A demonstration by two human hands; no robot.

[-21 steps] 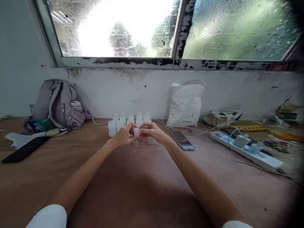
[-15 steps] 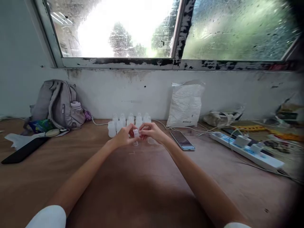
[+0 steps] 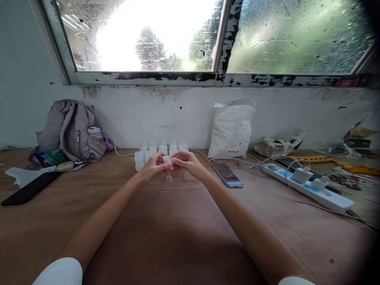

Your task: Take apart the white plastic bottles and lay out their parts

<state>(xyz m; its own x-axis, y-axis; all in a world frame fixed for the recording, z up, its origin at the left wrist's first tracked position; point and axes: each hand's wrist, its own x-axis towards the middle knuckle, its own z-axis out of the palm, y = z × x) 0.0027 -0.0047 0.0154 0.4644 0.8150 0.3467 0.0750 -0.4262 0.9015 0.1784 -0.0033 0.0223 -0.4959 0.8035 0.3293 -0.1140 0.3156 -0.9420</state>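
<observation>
Near the back of the counter [image 3: 178, 229], just in front of a row of clear-topped bottles [image 3: 183, 146], a small clear ribbed plastic piece [image 3: 166, 160] is held up, pinched by the fingertips of the left hand [image 3: 152, 166] and the right hand [image 3: 190, 163], kept close together. Two-handed fitting or adjusting seems to be in hand, though whether a second part is joined cannot be made out. For the next move, a steady left grip and fine right fingerwork would be needed.

Clear ridged piece [image 3: 166, 159] in left hand [image 3: 153, 164], right hand [image 3: 189, 163] against it, translucent bottles [image 3: 173, 148] just behind
</observation>
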